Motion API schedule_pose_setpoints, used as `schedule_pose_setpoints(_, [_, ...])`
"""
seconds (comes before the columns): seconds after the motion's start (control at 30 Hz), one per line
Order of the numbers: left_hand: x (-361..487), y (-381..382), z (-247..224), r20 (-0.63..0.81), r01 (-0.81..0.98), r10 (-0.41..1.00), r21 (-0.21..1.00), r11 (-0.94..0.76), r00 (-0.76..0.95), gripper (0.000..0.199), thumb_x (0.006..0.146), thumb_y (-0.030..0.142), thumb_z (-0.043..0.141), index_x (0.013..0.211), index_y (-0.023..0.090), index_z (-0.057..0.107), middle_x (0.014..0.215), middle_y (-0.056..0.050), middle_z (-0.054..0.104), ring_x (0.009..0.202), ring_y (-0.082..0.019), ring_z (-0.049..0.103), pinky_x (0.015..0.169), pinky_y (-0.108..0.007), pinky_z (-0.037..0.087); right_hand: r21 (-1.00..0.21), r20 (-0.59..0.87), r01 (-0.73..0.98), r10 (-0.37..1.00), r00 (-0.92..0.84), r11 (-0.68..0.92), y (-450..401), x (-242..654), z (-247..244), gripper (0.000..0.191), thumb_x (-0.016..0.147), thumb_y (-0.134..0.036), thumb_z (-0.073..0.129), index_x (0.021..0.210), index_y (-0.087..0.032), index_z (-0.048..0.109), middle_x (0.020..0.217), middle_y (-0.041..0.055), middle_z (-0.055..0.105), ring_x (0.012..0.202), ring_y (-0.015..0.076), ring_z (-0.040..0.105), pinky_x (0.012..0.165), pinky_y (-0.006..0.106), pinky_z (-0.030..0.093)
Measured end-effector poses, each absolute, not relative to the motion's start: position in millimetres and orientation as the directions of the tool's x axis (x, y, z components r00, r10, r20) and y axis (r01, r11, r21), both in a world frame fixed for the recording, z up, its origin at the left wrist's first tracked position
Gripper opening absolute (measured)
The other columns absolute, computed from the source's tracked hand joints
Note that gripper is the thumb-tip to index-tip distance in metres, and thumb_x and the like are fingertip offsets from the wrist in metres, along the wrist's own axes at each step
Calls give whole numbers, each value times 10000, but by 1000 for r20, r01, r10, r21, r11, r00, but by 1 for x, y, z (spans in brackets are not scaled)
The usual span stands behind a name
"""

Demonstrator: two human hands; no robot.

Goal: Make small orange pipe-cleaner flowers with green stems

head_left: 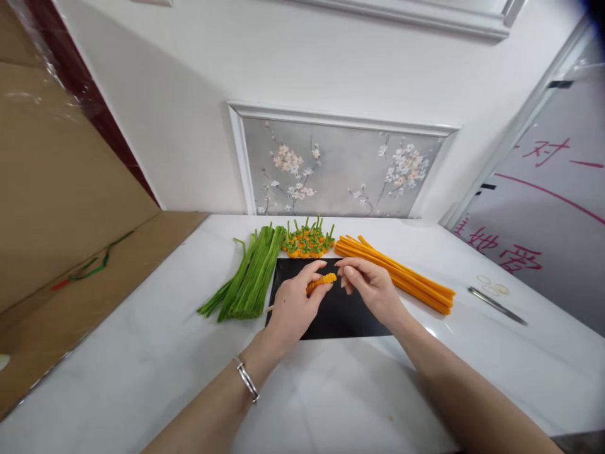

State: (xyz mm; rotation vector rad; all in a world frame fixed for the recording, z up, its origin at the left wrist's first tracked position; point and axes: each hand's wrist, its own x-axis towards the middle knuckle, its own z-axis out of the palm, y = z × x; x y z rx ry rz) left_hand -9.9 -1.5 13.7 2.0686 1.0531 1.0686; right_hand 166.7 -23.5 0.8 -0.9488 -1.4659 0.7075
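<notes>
Two forearms, left hand around one orange coil

Around one black mat: two bundles, green bundle at nine o'clock, orange bundle at two; one metal tool at three (small orange-and-green pieces near twelve, too crowded to count).

Green bundle; orange bundle; black mat; pink-white blossoms patterning grey panel.

Red handwriting on the pale board at right reads “对一” above and “她爱” below
</notes>
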Motion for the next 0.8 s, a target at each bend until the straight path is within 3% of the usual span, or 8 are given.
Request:
schedule_pose_setpoints(0.3, [-8,-8,13,432,516,795,606,-605,425,391,888,208,541,1273,245,487,1035,-43,731,937,-226,676,818,-356,492,-831,511,238,859,-33,503,-26,161,-2,143,832,-325,648,858,-188,677,720,9,629,575,124,597,552,253,517])
schedule_pose_setpoints(0.47, [-12,-4,17,466,420,742,620,-662,482,519,829,186,620,1316,272,463,1159,-31,683,1066,-209,629,938,-356,474,-824,510,296,860,12,484,-26,166,0,158,834,-341,639,828,-186,668,672,7,641,565,131,601,555,258,521])
schedule_pose_setpoints(0.57, [-21,3,25,429,410,751,647,-643,502,575,773,272,695,1310,298,491,1242,-29,637,1118,-230,596,971,-370,456,-845,510,261,851,126,467,-22,178,5,183,806,-367,664,821,-184,660,641,-1,645,542,134,601,551,277,527])
schedule_pose_setpoints(0.67, [-29,11,31,325,436,805,708,-555,497,422,795,354,660,1198,260,582,1185,-42,658,1005,-228,633,858,-341,493,-843,529,244,821,216,479,-20,191,10,175,787,-358,686,800,-185,661,641,-5,646,545,126,601,567,280,526])
schedule_pose_setpoints(0.73, [-33,15,33,286,427,813,736,-526,508,256,873,339,543,1089,227,620,1033,-34,694,870,-191,640,782,-307,486,-847,526,238,814,245,475,-19,197,13,183,775,-360,697,804,-182,667,637,-5,645,552,126,603,572,281,526])
schedule_pose_setpoints(0.8, [-35,18,33,281,393,812,764,-512,512,220,916,315,454,1019,204,614,877,-17,683,744,-155,601,700,-273,459,-859,507,223,827,242,461,-19,202,15,212,758,-380,709,808,-177,670,633,-2,649,552,129,606,571,283,528])
